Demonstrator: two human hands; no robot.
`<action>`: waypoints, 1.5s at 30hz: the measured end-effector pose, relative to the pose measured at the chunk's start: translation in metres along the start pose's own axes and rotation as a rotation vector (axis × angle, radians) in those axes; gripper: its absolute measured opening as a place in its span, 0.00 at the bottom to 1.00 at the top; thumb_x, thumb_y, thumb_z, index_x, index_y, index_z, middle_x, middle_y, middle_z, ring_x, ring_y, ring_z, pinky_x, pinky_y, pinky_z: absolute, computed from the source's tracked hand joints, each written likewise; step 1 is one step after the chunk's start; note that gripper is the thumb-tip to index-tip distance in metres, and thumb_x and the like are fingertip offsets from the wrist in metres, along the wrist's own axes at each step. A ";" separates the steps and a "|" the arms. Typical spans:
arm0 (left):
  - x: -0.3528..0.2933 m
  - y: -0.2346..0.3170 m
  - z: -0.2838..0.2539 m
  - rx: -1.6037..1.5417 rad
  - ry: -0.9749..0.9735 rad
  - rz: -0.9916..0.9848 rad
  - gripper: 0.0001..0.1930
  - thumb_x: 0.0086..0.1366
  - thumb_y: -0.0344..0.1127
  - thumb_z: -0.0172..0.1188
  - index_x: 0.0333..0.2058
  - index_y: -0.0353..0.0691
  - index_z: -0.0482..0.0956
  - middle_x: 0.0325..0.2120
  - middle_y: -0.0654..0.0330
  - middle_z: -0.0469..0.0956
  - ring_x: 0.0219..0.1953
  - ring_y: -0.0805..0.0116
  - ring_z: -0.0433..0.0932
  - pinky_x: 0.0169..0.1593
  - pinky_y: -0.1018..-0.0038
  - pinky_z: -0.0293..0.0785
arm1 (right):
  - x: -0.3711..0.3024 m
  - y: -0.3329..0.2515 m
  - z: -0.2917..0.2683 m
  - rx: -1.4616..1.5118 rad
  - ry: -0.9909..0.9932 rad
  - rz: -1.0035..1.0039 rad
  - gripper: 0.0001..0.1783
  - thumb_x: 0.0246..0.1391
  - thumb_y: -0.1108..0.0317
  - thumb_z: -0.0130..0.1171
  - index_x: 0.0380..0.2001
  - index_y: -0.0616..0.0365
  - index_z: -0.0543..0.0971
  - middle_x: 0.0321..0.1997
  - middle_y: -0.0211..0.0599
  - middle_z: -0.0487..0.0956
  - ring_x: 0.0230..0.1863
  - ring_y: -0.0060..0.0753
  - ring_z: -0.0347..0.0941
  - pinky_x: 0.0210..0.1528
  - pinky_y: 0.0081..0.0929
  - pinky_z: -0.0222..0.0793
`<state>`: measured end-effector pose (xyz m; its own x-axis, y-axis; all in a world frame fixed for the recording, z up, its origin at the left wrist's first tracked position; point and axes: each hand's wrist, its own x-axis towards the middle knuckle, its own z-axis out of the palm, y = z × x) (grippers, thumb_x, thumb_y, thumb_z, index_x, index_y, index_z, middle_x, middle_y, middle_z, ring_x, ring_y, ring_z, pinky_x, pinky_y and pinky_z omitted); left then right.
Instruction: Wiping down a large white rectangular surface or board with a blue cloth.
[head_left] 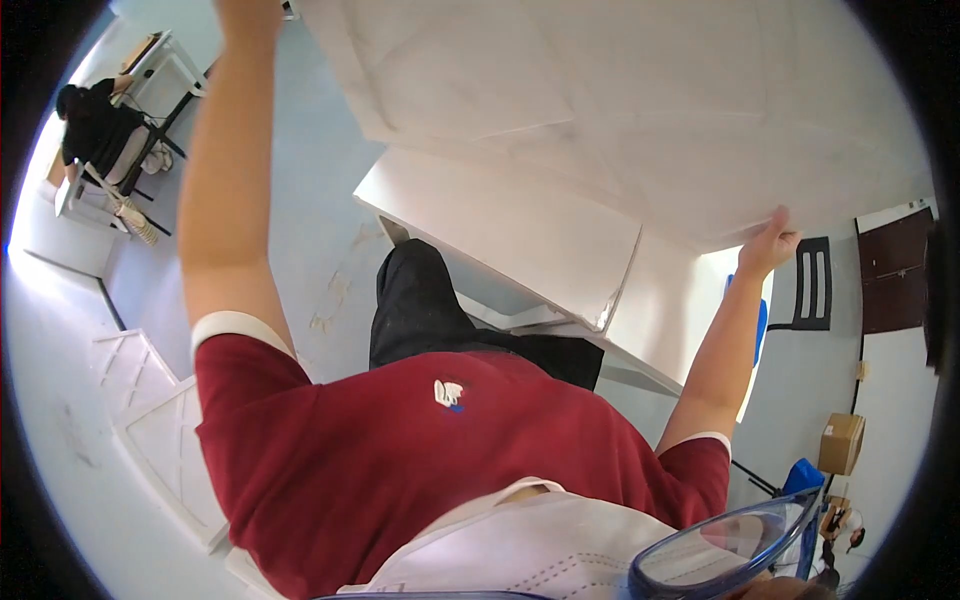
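Observation:
A large, thin white sheet, creased and slightly see-through, spreads in front of me above a white table. My right hand is closed on the sheet's edge at the right, fingers pinched together. On the other side my left arm reaches far up. Only the base of my left hand shows at the upper rim, beside the sheet's left edge; its fingers are out of the picture, so its grip is hidden. The sheet covers the far part of the table.
At the far left a person sits at a white desk. White panels lie at the lower left. On the right are a black chair, a cardboard box and another person. My legs are beside the table.

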<state>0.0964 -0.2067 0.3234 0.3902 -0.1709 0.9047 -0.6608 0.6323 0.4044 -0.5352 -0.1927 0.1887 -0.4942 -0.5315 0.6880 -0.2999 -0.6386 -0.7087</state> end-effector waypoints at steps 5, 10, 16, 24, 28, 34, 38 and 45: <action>-0.145 -0.029 0.033 -0.533 -0.214 -0.663 0.26 0.65 0.50 0.44 0.49 0.31 0.65 0.48 0.57 0.68 0.50 0.66 0.67 0.55 0.72 0.60 | 0.004 0.013 -0.018 -0.075 0.026 -0.003 0.22 0.49 0.54 0.60 0.33 0.64 0.69 0.33 0.34 0.73 0.34 0.22 0.66 0.38 0.19 0.64; -0.136 -0.014 0.022 -0.490 -0.261 -0.656 0.22 0.65 0.49 0.46 0.45 0.33 0.69 0.41 0.61 0.73 0.44 0.74 0.69 0.48 0.79 0.63 | 0.007 0.001 0.006 -0.036 -0.038 -0.026 0.23 0.49 0.54 0.60 0.35 0.65 0.70 0.34 0.33 0.73 0.35 0.22 0.67 0.39 0.20 0.63; -0.112 -0.008 0.010 -0.568 -0.260 -0.822 0.21 0.64 0.47 0.48 0.44 0.33 0.71 0.40 0.60 0.75 0.40 0.72 0.73 0.46 0.77 0.67 | 0.004 -0.025 0.001 -0.090 -0.066 0.077 0.23 0.49 0.55 0.60 0.35 0.66 0.71 0.35 0.35 0.75 0.35 0.23 0.69 0.38 0.21 0.65; -0.097 -0.015 -0.020 -0.363 -0.329 -1.204 0.20 0.61 0.46 0.52 0.43 0.33 0.72 0.39 0.57 0.75 0.39 0.67 0.75 0.44 0.71 0.71 | -0.004 -0.055 0.011 -0.153 -0.125 0.305 0.24 0.45 0.56 0.63 0.35 0.69 0.74 0.34 0.38 0.76 0.33 0.24 0.71 0.36 0.21 0.66; -0.121 -0.027 -0.034 -0.270 -0.357 -1.329 0.20 0.60 0.46 0.55 0.40 0.32 0.72 0.35 0.57 0.75 0.37 0.66 0.75 0.41 0.69 0.72 | -0.018 -0.049 0.000 -0.360 -0.268 0.534 0.30 0.42 0.52 0.64 0.36 0.71 0.74 0.34 0.42 0.77 0.32 0.28 0.72 0.34 0.23 0.68; -0.174 -0.027 -0.044 -0.217 -0.457 -1.476 0.20 0.59 0.46 0.55 0.39 0.31 0.72 0.34 0.55 0.75 0.35 0.64 0.75 0.39 0.68 0.72 | -0.053 -0.008 -0.016 -0.558 -0.412 0.720 0.37 0.40 0.48 0.64 0.40 0.76 0.71 0.35 0.51 0.76 0.34 0.39 0.74 0.37 0.30 0.69; -0.193 -0.025 -0.038 -0.031 -0.523 -1.522 0.23 0.60 0.46 0.53 0.42 0.29 0.71 0.38 0.51 0.74 0.39 0.60 0.74 0.43 0.65 0.70 | -0.068 0.016 -0.021 -0.660 -0.437 0.744 0.42 0.40 0.49 0.64 0.45 0.80 0.66 0.40 0.55 0.74 0.39 0.41 0.73 0.40 0.32 0.68; -0.211 -0.029 -0.025 0.143 -0.616 -1.568 0.26 0.61 0.49 0.50 0.47 0.29 0.69 0.46 0.48 0.71 0.47 0.57 0.70 0.50 0.65 0.64 | -0.079 0.017 -0.024 -0.551 -0.465 0.914 0.42 0.39 0.51 0.66 0.45 0.80 0.65 0.39 0.54 0.73 0.38 0.39 0.72 0.39 0.31 0.68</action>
<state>0.0489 -0.1695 0.1172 0.4122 -0.7920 -0.4503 0.0302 -0.4821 0.8756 -0.5206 -0.1483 0.1190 -0.3964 -0.8951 -0.2043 -0.3573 0.3554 -0.8637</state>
